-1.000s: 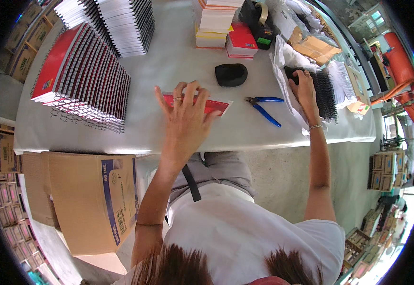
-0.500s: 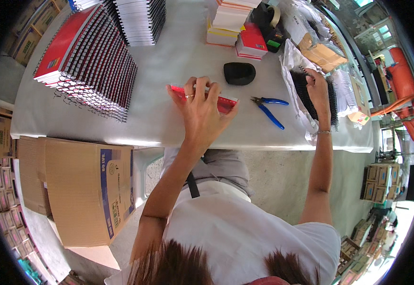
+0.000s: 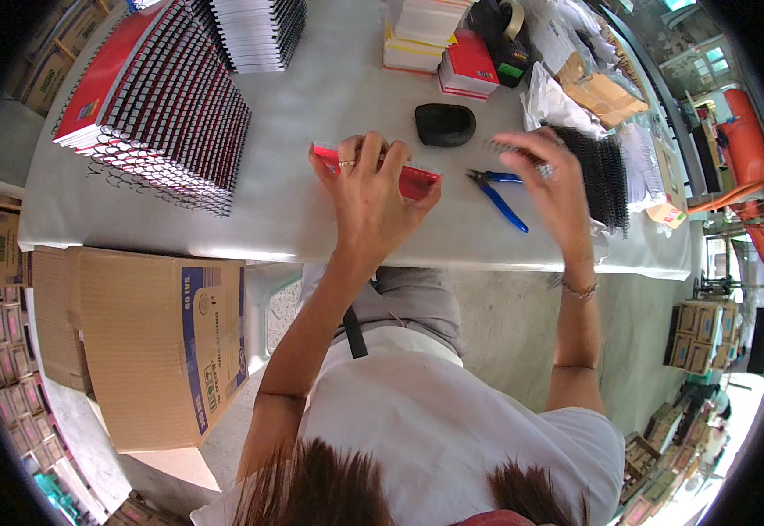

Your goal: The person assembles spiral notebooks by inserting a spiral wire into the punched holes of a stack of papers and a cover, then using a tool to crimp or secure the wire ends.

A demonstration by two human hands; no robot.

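Now our left hand (image 3: 366, 193) grips a red notebook (image 3: 417, 182) near the middle of the table (image 3: 285, 175), fingers bent over it. Our right hand (image 3: 556, 182) pinches a blurry dark coil (image 3: 497, 147) by the blue pliers (image 3: 503, 209), left of more black coils (image 3: 606, 182).

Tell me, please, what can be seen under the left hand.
A red booklet is under the left hand, showing at both ends. The hand covers part of its middle; whatever lies beneath the booklet is hidden.

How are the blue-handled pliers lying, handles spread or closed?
Spread: the blue-handled pliers lie on the table with their handles angled apart. The tips are too small to judge.
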